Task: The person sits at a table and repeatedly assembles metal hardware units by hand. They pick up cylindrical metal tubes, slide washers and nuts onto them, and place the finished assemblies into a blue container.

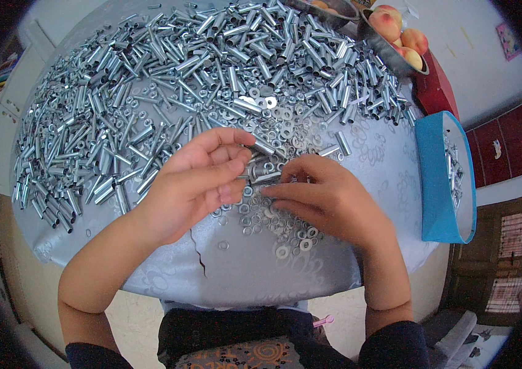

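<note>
- Head view: the left hand [196, 181] is hovering over the near middle of the round table [261, 277], its fingers curled and its fingertips closing around a short metal tube [266, 178], which is lying crosswise between the two hands.
- The right hand [328, 197] is resting palm down just beside it, with its fingers stretching left and meeting the same tube; whether it is really pinching the tube or only touching it, I cannot tell.
- A loose scatter of small washers and nuts [276, 230] is lying on the silvery tablecloth directly under and in front of both hands, some of them touching the right hand's fingers.
- A big heap of metal tubes [169, 80] is spreading across the far half of the table, reaching from the left edge to the right side.
- A blue tray [436, 184] is sitting at the right edge of the table, well apart from the hands, holding a few more metal pieces inside.
- A dark bowl [390, 55] of peaches [387, 21] is standing at the far right, just beyond the heap.
- The person's dark sleeves are showing at the bottom edge.
</note>
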Motion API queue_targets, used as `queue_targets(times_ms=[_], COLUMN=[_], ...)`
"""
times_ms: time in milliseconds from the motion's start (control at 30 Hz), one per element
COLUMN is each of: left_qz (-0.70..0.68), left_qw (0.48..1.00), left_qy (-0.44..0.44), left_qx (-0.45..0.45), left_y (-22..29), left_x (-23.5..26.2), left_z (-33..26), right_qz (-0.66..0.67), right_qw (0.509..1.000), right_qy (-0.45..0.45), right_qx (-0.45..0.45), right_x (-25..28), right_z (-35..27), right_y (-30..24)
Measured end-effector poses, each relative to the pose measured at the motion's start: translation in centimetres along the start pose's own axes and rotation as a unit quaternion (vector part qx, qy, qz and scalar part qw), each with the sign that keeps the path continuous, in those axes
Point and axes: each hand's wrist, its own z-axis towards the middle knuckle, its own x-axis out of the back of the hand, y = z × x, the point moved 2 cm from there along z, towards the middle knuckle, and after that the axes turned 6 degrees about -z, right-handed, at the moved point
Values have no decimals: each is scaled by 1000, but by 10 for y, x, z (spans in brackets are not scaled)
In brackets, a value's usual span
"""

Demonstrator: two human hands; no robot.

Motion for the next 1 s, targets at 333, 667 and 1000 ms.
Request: queue_targets(times_ms=[333,667,1000], left_qz=[3,17,18], left_qw=[1000,1000,999], left_qy=[-26,-19,-26], left_qx=[7,10,18], left_y=[-2,-4,-5], left_x=[-4,-3,3], left_z=[-1,0,1], right_qz=[4,32,-18], right_qw=[1000,998,999], right_qy=[0,-32,-35], right_qx=[-21,-54,-27], right_x=[-8,-3,1], right_z=[3,1,2], right_y=[3,4,1])
